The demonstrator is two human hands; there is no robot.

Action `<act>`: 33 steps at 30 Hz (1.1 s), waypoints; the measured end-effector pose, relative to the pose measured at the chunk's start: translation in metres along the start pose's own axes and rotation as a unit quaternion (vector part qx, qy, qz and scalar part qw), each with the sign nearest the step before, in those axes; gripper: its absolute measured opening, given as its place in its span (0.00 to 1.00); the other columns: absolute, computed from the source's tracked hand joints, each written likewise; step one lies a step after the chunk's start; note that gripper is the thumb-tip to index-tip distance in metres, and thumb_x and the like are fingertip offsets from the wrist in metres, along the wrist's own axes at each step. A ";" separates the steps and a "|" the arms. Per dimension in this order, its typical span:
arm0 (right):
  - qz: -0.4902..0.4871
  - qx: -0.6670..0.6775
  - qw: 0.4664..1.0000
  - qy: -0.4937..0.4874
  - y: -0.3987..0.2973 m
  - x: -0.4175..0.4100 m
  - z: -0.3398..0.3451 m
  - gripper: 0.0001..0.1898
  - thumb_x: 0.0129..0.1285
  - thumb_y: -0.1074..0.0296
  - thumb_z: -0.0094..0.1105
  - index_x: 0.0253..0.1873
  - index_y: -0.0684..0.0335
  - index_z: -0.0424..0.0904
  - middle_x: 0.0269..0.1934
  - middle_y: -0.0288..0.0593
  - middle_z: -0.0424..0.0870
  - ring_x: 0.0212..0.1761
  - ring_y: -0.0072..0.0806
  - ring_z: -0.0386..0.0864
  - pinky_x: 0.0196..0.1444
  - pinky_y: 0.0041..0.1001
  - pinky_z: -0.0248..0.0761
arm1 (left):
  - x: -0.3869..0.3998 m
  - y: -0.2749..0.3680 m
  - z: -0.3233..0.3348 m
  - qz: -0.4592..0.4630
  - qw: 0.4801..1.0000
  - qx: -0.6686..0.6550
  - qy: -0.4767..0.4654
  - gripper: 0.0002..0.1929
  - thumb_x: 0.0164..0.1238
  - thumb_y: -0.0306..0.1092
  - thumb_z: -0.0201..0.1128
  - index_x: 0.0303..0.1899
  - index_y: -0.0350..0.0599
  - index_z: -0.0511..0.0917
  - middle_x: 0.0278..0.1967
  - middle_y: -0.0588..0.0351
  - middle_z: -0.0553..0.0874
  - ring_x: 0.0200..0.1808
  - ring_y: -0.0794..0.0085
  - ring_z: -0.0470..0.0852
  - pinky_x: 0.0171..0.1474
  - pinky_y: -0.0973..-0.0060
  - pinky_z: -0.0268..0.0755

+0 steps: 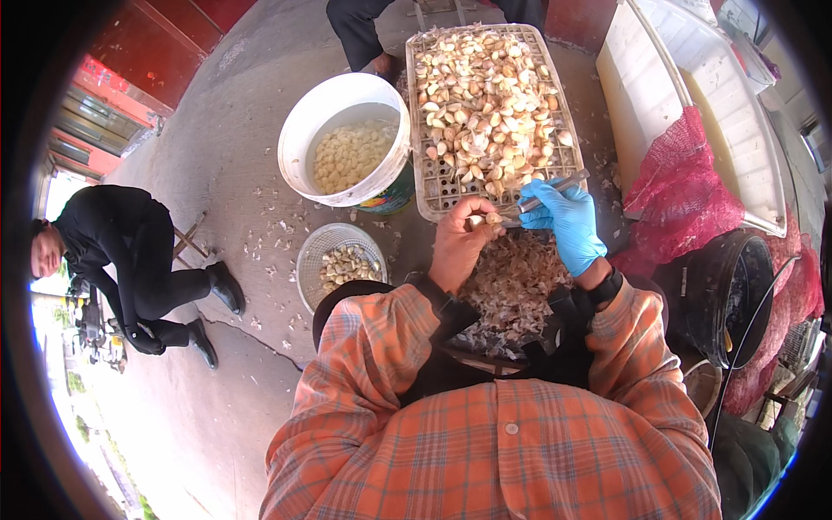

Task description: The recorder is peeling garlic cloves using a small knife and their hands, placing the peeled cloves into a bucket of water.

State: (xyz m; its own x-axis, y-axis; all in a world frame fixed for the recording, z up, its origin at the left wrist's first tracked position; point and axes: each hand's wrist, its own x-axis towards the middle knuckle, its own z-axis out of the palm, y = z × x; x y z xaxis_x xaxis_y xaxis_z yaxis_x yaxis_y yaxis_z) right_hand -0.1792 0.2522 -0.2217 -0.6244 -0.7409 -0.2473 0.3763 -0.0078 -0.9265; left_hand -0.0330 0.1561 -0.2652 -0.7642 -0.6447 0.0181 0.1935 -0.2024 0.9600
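My left hand (460, 242), bare, holds garlic cloves (489, 224) between thumb and fingers, just past the near edge of the crate. My right hand (564, 224), in a blue glove, grips a knife by its metal handle (552, 191); the blade's tip is hard to make out near the cloves. Unpeeled garlic cloves (487, 97) lie heaped in a pale plastic crate (426, 188) beyond both hands. Below my hands is a pile of papery garlic skins (513, 279). To the left, a white colander (309, 260) holds some cloves.
A white bucket (292, 136) holds peeled cloves in water. A person in black (130, 260) sits at far left; another person's legs (354, 32) are behind the crate. At right are a white tub (643, 97), red mesh bags (689, 188) and a black bucket (705, 292).
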 end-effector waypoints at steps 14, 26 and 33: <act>-0.002 0.002 1.000 -0.003 0.013 -0.010 0.016 0.07 0.63 0.69 0.58 0.41 0.66 0.79 0.29 0.39 0.82 0.28 0.21 0.80 0.30 0.21 0.77 | 0.000 0.004 0.005 -0.041 0.999 0.012 0.025 0.07 0.62 0.24 0.60 0.40 0.41 0.73 0.35 0.61 0.79 0.30 0.80 0.79 0.35 0.83 0.74; -0.064 -0.028 0.998 -0.008 0.010 -0.009 0.018 0.03 0.61 0.74 0.60 0.38 0.66 0.79 0.27 0.37 0.81 0.26 0.18 0.78 0.28 0.18 0.71 | -0.002 0.014 0.004 -0.141 0.982 -0.121 -0.014 0.10 0.62 0.27 0.58 0.45 0.37 0.75 0.36 0.54 0.81 0.35 0.71 0.81 0.41 0.76 0.72; -0.087 -0.027 0.994 -0.055 0.019 -0.002 0.012 0.05 0.60 0.74 0.61 0.40 0.66 0.80 0.31 0.37 0.82 0.30 0.19 0.79 0.32 0.19 0.72 | 0.002 0.010 -0.007 -0.206 0.968 -0.137 -0.043 0.13 0.61 0.26 0.59 0.46 0.34 0.75 0.36 0.54 0.81 0.37 0.68 0.82 0.41 0.76 0.73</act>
State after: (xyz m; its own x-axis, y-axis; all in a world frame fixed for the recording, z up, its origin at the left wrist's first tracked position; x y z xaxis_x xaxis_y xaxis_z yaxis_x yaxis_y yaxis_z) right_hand -0.1624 0.2454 -0.2352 -0.5966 -0.8008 -0.0527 0.2304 -0.1081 -0.9671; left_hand -0.0283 0.1479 -0.2576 -0.8570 -0.4070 -0.3160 0.0086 -0.6245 0.7810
